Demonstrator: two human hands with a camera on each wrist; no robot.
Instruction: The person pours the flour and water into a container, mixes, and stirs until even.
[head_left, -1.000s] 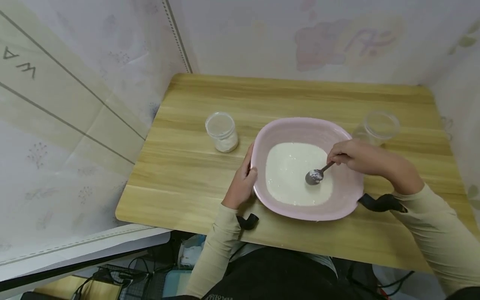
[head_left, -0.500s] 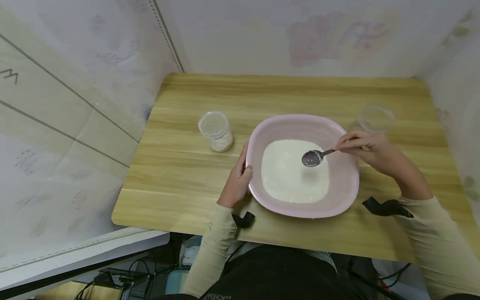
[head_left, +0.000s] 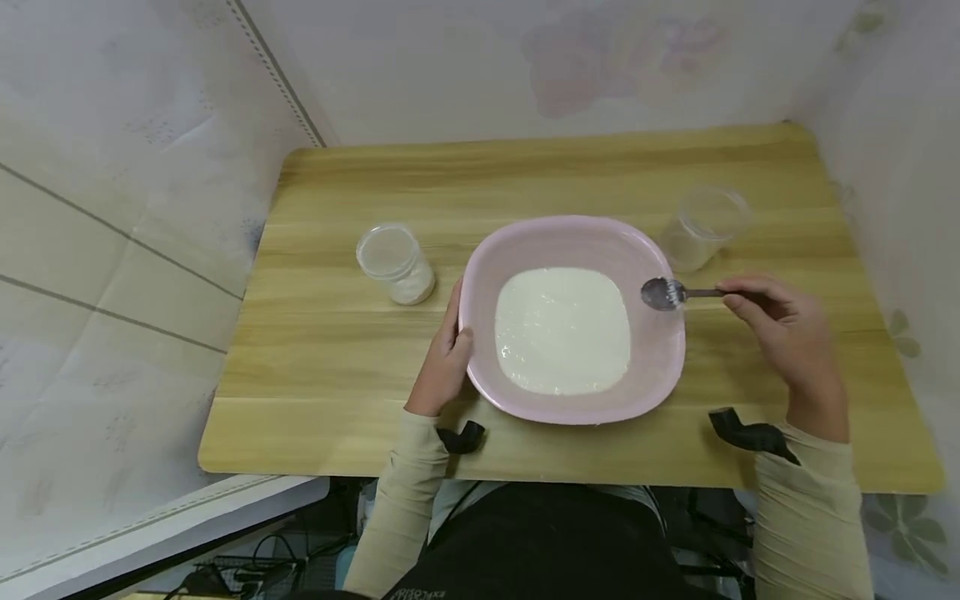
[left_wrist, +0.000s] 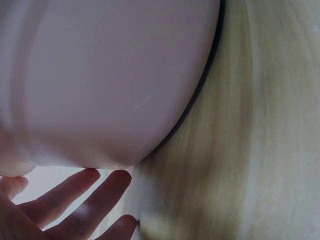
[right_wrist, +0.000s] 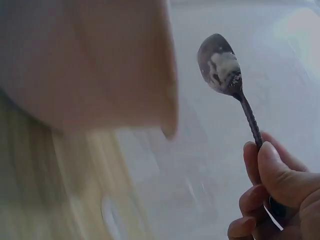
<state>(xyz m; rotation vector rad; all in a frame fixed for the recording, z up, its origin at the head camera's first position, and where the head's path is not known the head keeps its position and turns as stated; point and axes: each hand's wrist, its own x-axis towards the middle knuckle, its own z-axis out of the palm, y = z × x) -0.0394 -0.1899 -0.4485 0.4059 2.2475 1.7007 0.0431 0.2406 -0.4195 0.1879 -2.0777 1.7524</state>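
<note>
In the head view, a pink plastic basin (head_left: 652, 367) with white liquid (head_left: 562, 333) in its bottom stands on the wooden table. My left hand (head_left: 442, 367) rests against the basin's left side; the left wrist view shows its extended fingers (left_wrist: 107, 197) at the outer wall (left_wrist: 115, 85). My right hand (head_left: 787, 325), right of the basin, pinches the handle of a dark metal spoon (head_left: 663, 293). The spoon's bowl overlaps the right rim in the head view. Close up in the right wrist view, white residue clings to the spoon (right_wrist: 220, 67), gripped between thumb and fingers.
Left of the basin is a clear jar (head_left: 397, 262) with white contents low inside. A second clear plastic jar (head_left: 705, 225) stands behind the right rim. Patterned walls border the table (head_left: 315, 358) at the back and sides.
My right hand has carried the spoon from over the white liquid rightward to the basin's right rim. The left hand keeps its place at the basin. The head view has shifted somewhat.
</note>
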